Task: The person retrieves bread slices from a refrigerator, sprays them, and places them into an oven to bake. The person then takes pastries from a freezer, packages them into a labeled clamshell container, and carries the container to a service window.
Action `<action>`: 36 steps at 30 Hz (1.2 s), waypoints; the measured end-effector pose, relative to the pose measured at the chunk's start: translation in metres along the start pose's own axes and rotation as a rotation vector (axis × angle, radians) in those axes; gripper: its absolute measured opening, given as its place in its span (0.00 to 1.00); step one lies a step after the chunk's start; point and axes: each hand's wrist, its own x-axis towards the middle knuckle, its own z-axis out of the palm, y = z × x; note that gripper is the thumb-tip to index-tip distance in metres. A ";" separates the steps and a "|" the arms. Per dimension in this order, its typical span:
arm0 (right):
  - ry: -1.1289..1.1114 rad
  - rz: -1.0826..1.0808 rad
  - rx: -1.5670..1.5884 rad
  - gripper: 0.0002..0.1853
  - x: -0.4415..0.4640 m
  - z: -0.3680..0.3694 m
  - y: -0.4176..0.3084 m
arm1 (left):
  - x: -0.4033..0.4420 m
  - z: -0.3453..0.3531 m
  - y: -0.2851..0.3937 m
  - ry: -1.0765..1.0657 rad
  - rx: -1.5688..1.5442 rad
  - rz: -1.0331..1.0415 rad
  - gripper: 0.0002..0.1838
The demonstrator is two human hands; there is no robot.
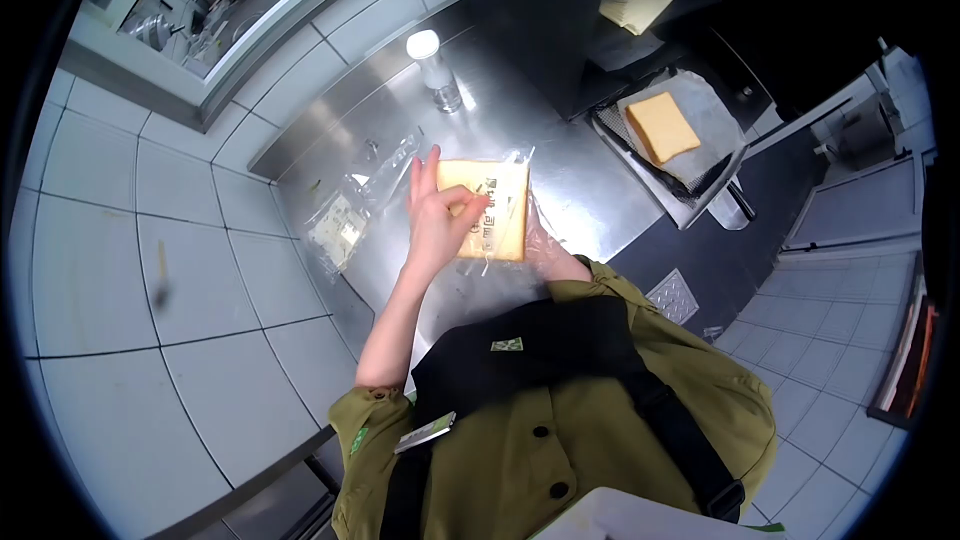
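Observation:
A square slice of toast bread (508,230) in a clear plastic bag (490,215) with dark printed characters is held up over the steel counter. My left hand (436,225) is bare; its thumb and index finger pinch at the front of the bag while the other fingers point up. Along the bread's right edge, my right hand (545,243), in a clear plastic glove, grips the bagged slice. Its fingers are mostly hidden behind the bread.
A clear bottle with a white cap (432,65) stands at the back of the steel counter (400,105). Crumpled clear packaging (345,215) lies to the left. To the right, another bread slice (662,127) rests on a paper-lined tray (705,155). A tiled wall (190,250) borders the left.

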 end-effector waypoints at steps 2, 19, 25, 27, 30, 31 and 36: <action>-0.018 -0.006 0.040 0.40 0.001 -0.001 0.002 | -0.003 0.007 -0.021 0.082 -0.200 -0.082 0.05; 0.101 -0.121 0.002 0.23 -0.005 0.015 -0.028 | -0.049 -0.129 -0.035 0.402 -1.385 -0.277 0.07; 0.315 -0.223 -0.146 0.20 0.016 0.003 -0.037 | -0.057 -0.191 -0.066 0.716 -1.271 -0.185 0.10; 0.266 -0.297 -0.079 0.20 0.015 -0.002 -0.054 | -0.062 -0.201 -0.096 0.810 -0.986 -0.143 0.09; 0.326 -0.422 -0.162 0.20 0.000 -0.001 -0.072 | -0.054 -0.193 -0.130 0.779 -0.735 -0.315 0.11; 0.344 -0.457 -0.160 0.20 -0.006 -0.001 -0.074 | -0.048 -0.187 -0.142 0.744 -0.630 -0.396 0.14; 0.367 -0.459 -0.073 0.22 -0.025 -0.020 -0.092 | 0.000 -0.134 -0.178 0.284 -0.005 -0.524 0.27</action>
